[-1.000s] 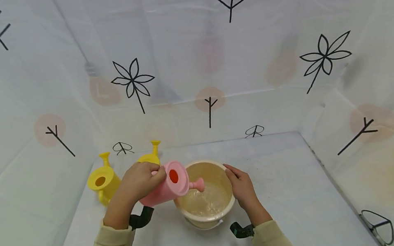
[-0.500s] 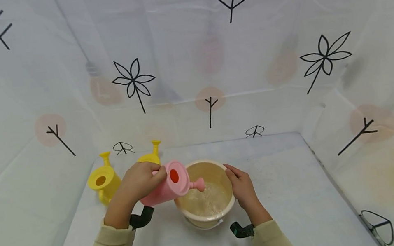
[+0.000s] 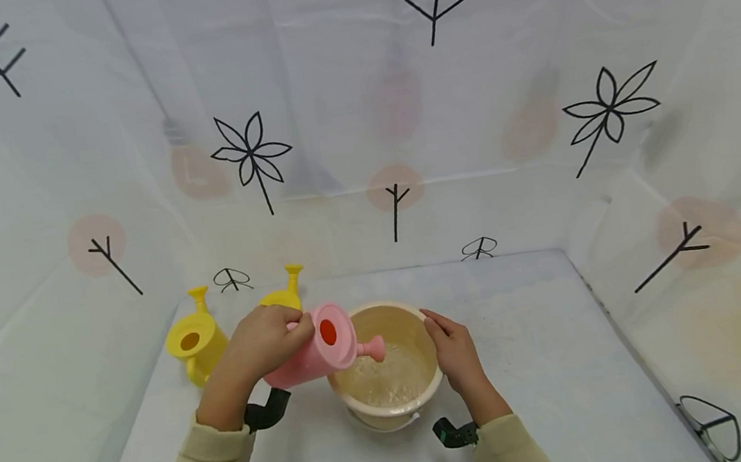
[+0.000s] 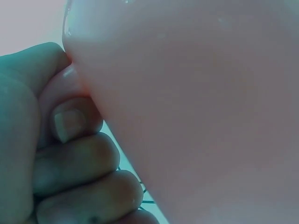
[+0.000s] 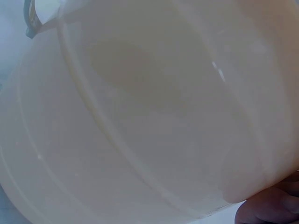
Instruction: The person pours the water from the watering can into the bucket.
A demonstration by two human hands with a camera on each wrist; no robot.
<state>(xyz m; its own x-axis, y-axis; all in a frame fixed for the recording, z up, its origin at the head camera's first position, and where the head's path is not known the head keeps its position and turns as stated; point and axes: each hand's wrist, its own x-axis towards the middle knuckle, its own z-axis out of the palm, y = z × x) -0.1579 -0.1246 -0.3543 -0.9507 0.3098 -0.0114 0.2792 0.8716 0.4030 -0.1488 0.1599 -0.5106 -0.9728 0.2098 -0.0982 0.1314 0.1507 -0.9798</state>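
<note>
Pink watering can: held above the table, at the left side of the bucket. Body tipped well over; long axis near horizontal, base to the left, red filler opening facing right. Spout points right, across the near-left rim, its rose over the bucket's interior. Bucket upright on the table, mouth up; water inside, surface rippled.

Left forearm rises from lower left toward the can, back of the hand uppermost. Right forearm enters from lower right, angled up and left to the bucket's right side.

Left hand: closed round the can's handle, fingers curled in the left wrist view. Right hand: grips the bucket's right rim between thumb and fingers.

Surroundings: yellow watering can upright, left of the left hand; second yellow can behind that hand, partly hidden. Patterned cloth behind.
</note>
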